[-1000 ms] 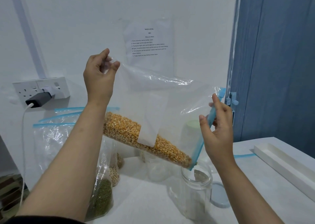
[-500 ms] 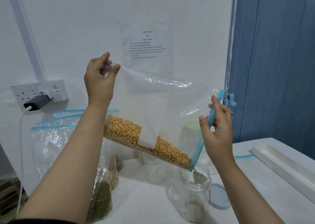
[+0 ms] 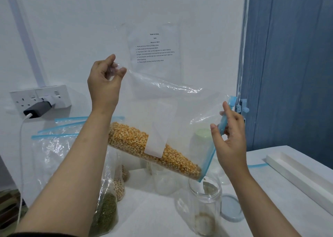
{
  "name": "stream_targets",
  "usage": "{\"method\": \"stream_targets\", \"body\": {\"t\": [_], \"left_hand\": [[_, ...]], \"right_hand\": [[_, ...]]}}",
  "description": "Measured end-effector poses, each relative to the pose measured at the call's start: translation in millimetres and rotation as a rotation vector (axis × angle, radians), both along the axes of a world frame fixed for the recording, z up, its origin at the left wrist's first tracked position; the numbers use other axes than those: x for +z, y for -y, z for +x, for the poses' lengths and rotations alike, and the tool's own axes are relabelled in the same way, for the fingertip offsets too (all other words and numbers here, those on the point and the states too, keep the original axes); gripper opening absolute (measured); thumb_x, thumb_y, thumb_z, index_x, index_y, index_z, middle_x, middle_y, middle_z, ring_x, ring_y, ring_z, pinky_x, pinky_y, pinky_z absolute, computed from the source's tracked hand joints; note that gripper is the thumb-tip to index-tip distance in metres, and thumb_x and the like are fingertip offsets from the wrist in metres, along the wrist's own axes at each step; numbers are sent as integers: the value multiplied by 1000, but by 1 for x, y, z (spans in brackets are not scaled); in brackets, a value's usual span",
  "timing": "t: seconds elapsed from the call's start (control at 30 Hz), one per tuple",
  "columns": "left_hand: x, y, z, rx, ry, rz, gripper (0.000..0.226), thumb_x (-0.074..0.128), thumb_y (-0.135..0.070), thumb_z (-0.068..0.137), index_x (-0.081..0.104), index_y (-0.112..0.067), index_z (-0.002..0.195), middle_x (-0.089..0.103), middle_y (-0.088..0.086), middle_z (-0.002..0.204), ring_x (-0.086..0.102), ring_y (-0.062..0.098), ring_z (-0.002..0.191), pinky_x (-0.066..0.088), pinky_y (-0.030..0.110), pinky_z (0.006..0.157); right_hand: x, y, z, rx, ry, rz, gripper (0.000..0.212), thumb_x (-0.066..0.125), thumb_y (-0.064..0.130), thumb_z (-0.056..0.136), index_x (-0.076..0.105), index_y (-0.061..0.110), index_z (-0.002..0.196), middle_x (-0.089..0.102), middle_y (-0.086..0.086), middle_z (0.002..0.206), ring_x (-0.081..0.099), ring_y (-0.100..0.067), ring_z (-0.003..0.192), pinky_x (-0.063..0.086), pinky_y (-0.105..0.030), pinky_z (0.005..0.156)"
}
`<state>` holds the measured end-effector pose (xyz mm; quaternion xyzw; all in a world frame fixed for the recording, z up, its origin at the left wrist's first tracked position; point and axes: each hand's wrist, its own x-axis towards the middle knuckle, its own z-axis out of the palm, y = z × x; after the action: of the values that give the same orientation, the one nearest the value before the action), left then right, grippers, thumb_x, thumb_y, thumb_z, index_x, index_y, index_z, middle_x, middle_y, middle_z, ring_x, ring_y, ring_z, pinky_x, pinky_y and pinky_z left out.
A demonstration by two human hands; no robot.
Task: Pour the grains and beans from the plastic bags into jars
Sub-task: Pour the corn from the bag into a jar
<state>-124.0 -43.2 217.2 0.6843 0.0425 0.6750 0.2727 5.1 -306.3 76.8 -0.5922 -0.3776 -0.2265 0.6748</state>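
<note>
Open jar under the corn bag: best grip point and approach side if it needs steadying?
Likely the clear jar's lower wall, approached from its right. It stands upright with an open mouth, and the bag's blue corner sits over the rim's left, so a top grip would block the corn. The lid lies close on the right.

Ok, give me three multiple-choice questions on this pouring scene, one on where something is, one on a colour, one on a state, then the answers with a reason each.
1. Where is the low corner of the corn bag?
A. over the open jar
B. flat on the table
C. inside the white tray

2. What colour is the bag's zip strip?
A. red
B. blue
C. black

3. How does the left hand hold the bag?
A. lies flat beneath it
B. does not touch it
C. fingers pinch its raised corner

Answers:
1 A, the corner hangs just above the jar's mouth.
2 B, the strip down the bag's open edge is light blue.
3 C, fingers and thumb close on the plastic up high, while the right hand holds the zip edge.
</note>
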Motion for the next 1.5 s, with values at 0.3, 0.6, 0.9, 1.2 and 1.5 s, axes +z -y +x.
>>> {"method": "stream_targets", "body": {"t": [0.3, 0.6, 0.9, 1.2, 1.5], "left_hand": [[2, 2, 1, 0, 8, -4, 43, 72, -12, 88, 60, -8, 129, 56, -9, 99, 57, -6, 85, 46, 16, 89], [2, 5, 1, 9, 0, 4, 45, 72, -13, 88, 59, -6, 131, 56, -9, 99, 57, -4, 85, 47, 17, 89], [5, 9, 0, 21, 3, 14, 45, 72, -12, 88, 59, -6, 131, 56, -8, 99, 59, -6, 88, 47, 17, 91], [7, 13, 0, 26, 3, 27, 45, 71, -11, 88, 58, -4, 131, 55, -5, 100, 58, -9, 86, 46, 15, 90], [8, 16, 1, 24, 0, 38, 45, 71, -11, 89, 58, -5, 131, 55, 2, 102, 57, -10, 85, 46, 14, 89]], "right_hand": [[0, 2, 1, -18, 18, 1, 58, 59, 8, 99, 37, 29, 149, 39, 23, 123, 45, 10, 118, 40, -2, 88], [0, 6, -5, -18, 23, 14, 58, 58, 7, 98, 37, 30, 147, 42, 3, 125, 45, 11, 111, 42, -2, 84], [0, 8, -7, -22, 30, 13, 59, 59, 9, 98, 34, 38, 144, 41, 9, 124, 44, 14, 116, 41, 0, 86], [-2, 10, -8, -23, 22, 7, 59, 58, 8, 99, 35, 34, 146, 37, 23, 122, 43, 13, 118, 40, -1, 90], [-2, 11, -8, -26, 12, 8, 58, 58, 10, 98, 35, 34, 146, 38, 21, 121, 43, 14, 117, 40, 0, 88]]}}
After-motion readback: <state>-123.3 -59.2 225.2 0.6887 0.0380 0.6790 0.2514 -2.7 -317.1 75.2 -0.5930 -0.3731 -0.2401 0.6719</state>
